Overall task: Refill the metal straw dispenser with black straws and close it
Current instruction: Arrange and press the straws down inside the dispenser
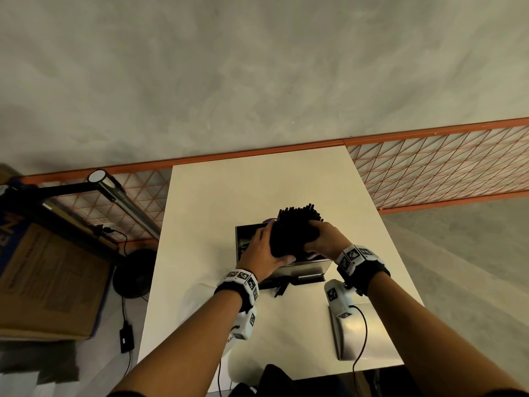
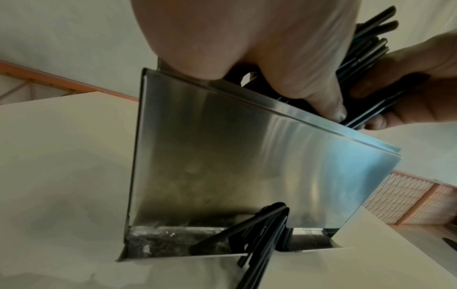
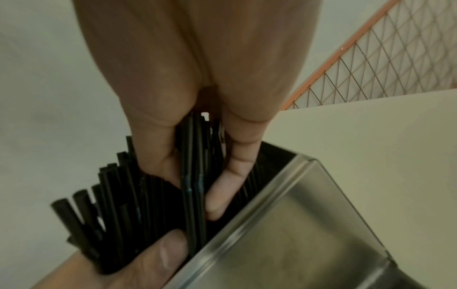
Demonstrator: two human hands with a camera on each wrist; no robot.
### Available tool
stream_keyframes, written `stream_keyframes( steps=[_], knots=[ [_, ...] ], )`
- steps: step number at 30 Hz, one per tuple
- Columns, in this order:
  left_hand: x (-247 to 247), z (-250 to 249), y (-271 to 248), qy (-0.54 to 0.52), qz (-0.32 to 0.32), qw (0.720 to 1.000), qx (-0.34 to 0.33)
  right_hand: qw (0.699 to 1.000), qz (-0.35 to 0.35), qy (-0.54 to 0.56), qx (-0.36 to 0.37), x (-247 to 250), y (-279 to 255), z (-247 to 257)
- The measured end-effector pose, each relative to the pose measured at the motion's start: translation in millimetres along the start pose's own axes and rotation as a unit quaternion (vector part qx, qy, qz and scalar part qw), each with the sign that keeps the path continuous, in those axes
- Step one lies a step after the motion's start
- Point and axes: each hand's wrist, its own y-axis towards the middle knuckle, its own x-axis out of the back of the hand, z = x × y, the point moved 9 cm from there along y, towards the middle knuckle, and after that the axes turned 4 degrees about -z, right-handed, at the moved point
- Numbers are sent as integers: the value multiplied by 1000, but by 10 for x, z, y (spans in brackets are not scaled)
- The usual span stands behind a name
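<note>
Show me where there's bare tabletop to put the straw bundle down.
Bare: far strip of the table between dispenser and orange rail; left edge beside the left hand. Crowded: near side, with loose straws, a metal piece and both forearms.

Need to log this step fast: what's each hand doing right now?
Left hand: gripping the bundle of black straws over the open metal dispenser.
Right hand: gripping the same bundle.
</note>
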Motion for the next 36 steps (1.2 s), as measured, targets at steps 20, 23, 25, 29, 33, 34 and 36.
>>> stream_keyframes(
  steps=[20,23,25,29,33,34,36],
  knots=[
    [-56,-24,15,-7,14,999,-30,994,-38,105,0,-60,-142,-13],
    [-55,-38,18,-13,22,999,-28,970,-34,240,-22,-3,-161,-32],
    [-38,-53,24,-19,14,999,-27,945,-33,324,-28,48,-186,13],
    [68,-67,81,-9,-36,999,-17,911,-65,407,-25,230,-200,83],
    [96,-90,77,61,-52,996,-45,898,-76,429,-62,142,-212,40],
    [98,-77,65,73,-56,994,-55,896,-70,431,-76,68,-222,19],
    [108,-51,40,80,-62,993,-65,911,-62,399,-82,-21,-251,-4]
  ],
)
